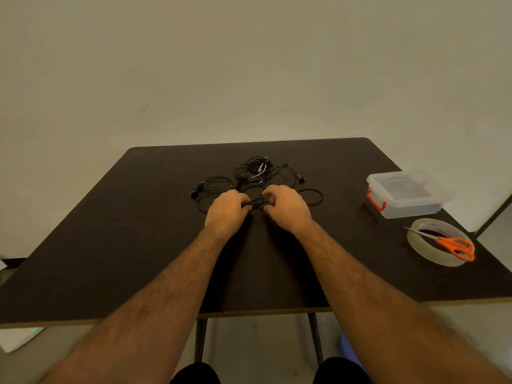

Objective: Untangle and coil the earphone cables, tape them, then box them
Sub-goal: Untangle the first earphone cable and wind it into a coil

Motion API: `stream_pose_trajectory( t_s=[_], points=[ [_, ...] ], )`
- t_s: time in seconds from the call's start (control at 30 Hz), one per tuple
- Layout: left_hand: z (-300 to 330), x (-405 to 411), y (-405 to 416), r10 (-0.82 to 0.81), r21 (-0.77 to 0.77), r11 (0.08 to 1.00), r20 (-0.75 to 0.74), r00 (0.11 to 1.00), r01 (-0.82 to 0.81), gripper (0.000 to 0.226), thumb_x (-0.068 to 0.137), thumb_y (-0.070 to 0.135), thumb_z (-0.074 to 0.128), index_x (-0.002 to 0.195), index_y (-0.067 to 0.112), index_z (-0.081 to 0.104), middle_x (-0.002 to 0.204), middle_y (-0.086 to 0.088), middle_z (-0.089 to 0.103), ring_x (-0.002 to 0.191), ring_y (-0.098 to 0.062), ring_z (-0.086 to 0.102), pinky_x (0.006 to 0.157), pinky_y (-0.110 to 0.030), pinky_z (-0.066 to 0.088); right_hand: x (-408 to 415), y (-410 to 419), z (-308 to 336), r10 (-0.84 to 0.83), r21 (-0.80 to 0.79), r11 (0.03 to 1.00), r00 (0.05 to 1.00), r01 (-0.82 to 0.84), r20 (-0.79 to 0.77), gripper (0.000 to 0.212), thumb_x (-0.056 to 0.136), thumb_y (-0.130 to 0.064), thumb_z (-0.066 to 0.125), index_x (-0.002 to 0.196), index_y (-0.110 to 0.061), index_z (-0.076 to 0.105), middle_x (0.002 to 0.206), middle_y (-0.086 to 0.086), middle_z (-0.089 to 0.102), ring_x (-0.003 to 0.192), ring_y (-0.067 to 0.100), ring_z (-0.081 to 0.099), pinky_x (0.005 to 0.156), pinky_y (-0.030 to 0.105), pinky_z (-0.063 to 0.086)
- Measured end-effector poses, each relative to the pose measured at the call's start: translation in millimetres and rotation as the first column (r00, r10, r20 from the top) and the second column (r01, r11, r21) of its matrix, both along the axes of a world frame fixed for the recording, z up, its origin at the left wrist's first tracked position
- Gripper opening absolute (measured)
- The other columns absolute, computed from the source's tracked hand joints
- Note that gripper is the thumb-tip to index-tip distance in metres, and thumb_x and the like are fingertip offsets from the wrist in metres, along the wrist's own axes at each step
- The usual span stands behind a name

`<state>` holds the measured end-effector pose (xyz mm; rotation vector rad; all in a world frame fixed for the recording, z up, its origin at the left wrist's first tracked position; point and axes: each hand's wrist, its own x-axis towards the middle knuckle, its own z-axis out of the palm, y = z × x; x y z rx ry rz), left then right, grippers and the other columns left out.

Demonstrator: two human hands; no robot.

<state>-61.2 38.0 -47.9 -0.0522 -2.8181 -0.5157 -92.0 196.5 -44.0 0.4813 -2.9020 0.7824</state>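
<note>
Black earphone cables point(256, 173) lie tangled at table centre; left hand point(225, 210) and right hand point(288, 207) each pinch one small loop, apparently. Risk: pulling tightens knots. Lidded box point(407, 194) at 3 o'clock

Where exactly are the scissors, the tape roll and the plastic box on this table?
scissors point(454, 246): head view, on the orange handles.
tape roll point(421, 245): head view, on its near-left outer wall.
plastic box point(401, 184): head view, on the clear lid.
</note>
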Motion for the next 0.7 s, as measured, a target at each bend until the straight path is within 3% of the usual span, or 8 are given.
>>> stream_pose_trajectory(
  t_s=[0.17,0.37,0.5,0.7],
  points=[
    [27.4,-0.5,-13.7,0.036,0.044,0.999,-0.145,0.989,-0.030,0.020,0.095,0.028,0.060,0.108,0.022,0.073,0.104,0.000,0.071,0.098,-0.021,0.065,0.086,-0.039,0.053,3.3,-4.5,-1.7,-0.004,-0.082,0.997,0.999,0.001,-0.037,0.041,0.090,-0.023,0.067,0.130,-0.024,0.056,0.117,-0.001,0.060,0.100,0.012,0.059,0.085,0.031,0.051],
    [79.5,13.4,-19.5,0.075,0.093,0.994,-0.229,0.971,-0.055,0.021,0.096,0.032,0.059,0.109,0.022,0.073,0.099,0.001,0.074,0.093,-0.019,0.066,0.082,-0.036,0.054,15.7,-10.9,29.0,0.025,-0.309,0.950,0.999,-0.032,-0.027,0.040,0.092,-0.027,0.066,0.130,-0.021,0.056,0.096,-0.005,0.066,0.088,0.009,0.062,0.082,0.031,0.054],
    [104.5,28.9,-9.7,0.080,0.242,0.970,-0.268,0.960,-0.014,0.022,0.094,0.033,0.063,0.104,0.018,0.075,0.092,0.005,0.071,0.085,-0.012,0.063,0.075,-0.026,0.048,32.1,-18.7,61.7,0.087,-0.476,0.874,0.995,-0.096,-0.040,0.036,0.089,-0.032,0.068,0.122,-0.019,0.060,0.080,0.000,0.068,0.077,0.013,0.068,0.072,0.033,0.055],
    [145.4,66.2,5.0,0.000,0.513,0.841,-0.321,0.947,0.174,0.012,0.090,0.026,0.067,0.082,0.021,0.074,0.079,0.005,0.074,0.077,-0.012,0.069,0.077,-0.030,0.057,72.5,-13.3,108.8,0.143,-0.662,0.742,0.990,-0.100,0.010,0.023,0.091,-0.024,0.068,0.111,-0.016,0.062,0.089,0.005,0.073,0.071,0.014,0.073,0.057,0.027,0.052]
  ],
)
